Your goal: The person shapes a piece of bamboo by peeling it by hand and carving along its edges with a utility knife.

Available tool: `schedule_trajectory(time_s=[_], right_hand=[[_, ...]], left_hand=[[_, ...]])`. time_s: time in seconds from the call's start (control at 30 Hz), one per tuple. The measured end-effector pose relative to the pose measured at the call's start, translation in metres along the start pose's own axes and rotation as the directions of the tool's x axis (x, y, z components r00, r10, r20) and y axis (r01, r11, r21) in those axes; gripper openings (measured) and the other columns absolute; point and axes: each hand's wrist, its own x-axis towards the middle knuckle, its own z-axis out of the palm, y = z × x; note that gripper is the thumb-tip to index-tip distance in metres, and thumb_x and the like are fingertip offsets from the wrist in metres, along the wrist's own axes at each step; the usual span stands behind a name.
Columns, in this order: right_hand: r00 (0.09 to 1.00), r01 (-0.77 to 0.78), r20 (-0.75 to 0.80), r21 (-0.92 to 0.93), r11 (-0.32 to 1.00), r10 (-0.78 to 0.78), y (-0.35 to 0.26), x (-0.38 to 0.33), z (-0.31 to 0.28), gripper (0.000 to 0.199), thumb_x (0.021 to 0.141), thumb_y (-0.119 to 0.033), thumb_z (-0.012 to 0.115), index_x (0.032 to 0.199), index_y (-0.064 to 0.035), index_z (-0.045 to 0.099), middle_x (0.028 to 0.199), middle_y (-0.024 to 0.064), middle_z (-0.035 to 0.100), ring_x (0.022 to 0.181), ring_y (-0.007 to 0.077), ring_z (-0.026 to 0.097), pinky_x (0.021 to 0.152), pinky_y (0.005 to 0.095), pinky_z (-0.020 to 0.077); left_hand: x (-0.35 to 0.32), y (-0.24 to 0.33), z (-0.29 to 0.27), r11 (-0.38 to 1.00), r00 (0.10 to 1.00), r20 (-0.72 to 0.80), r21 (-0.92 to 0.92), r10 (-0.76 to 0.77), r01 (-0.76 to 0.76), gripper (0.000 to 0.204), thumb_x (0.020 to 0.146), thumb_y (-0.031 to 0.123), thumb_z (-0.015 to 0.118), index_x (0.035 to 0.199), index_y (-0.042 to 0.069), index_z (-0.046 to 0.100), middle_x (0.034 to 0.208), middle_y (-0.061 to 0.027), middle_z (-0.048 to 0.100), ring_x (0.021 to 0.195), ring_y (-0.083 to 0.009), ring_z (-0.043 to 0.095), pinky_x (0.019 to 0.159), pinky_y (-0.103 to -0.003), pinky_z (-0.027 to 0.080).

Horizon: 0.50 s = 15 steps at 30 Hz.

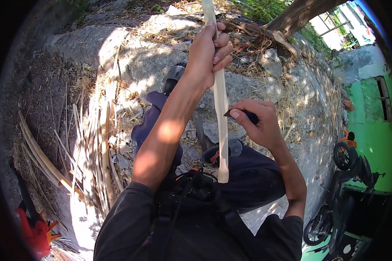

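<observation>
A long, pale strip that looks like split bamboo [221, 100] runs upright in front of me, its lower end over my lap. My left hand [210, 54] is wrapped round its upper part, fingers curled over the right edge. Close to the strip's right edge, my right hand [259, 119] is closed round a small knife [247, 115] with a dark handle. Its dark, pointed tip is at the edge of the strip; whether it touches I cannot tell. Most of the handle is hidden in the fist.
A pile of thin pale strips [93, 143] lies on the ground at left, beside thicker curved pieces [43, 158]. Rocks [154, 48] and dry shavings lie ahead, under a tree trunk [302, 15]. A motorcycle [335, 204] stands at right by a green wall [370, 139].
</observation>
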Motion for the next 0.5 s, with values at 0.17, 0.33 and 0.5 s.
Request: schedule_trajectory(time_s=[0.17, 0.33, 0.5], right_hand=[[0.991, -0.062, 0.119, 0.063, 0.996, 0.054, 0.002, -0.002, -0.007, 0.012, 0.095, -0.01, 0.076, 0.094, 0.0013, 0.074, 0.076, 0.01, 0.07, 0.06, 0.0177, 0.063, 0.057, 0.0311, 0.0485], [0.995, -0.094, 0.032, 0.076, 0.993, 0.092, 0.007, -0.001, 0.0, 0.014, 0.099, -0.009, 0.069, 0.092, 0.0029, 0.073, 0.07, 0.0056, 0.066, 0.061, 0.0109, 0.063, 0.057, 0.0266, 0.0463], [0.999, -0.011, -0.05, 0.03, 0.999, 0.013, 0.003, 0.0, 0.005, 0.014, 0.099, -0.008, 0.069, 0.094, 0.0037, 0.073, 0.07, 0.0064, 0.065, 0.061, 0.0119, 0.062, 0.058, 0.0277, 0.0459]], left_hand=[[-0.004, 0.0, 0.006, 1.0, 0.999, -0.033, 0.009, 0.002, -0.001, 0.026, 0.117, 0.031, 0.039, 0.118, 0.007, 0.049, 0.068, 0.0064, 0.032, 0.043, -0.0035, 0.023, 0.033, -0.021, 0.022], [-0.001, -0.003, 0.004, 0.999, 1.0, -0.018, -0.023, -0.025, 0.024, 0.025, 0.117, 0.031, 0.039, 0.117, 0.008, 0.049, 0.068, 0.0065, 0.032, 0.043, -0.003, 0.024, 0.033, -0.021, 0.022], [0.002, -0.004, -0.006, 0.994, 0.999, 0.032, -0.101, -0.032, 0.035, 0.027, 0.117, 0.032, 0.037, 0.114, 0.009, 0.049, 0.068, 0.006, 0.032, 0.043, -0.0043, 0.025, 0.034, -0.022, 0.022]])
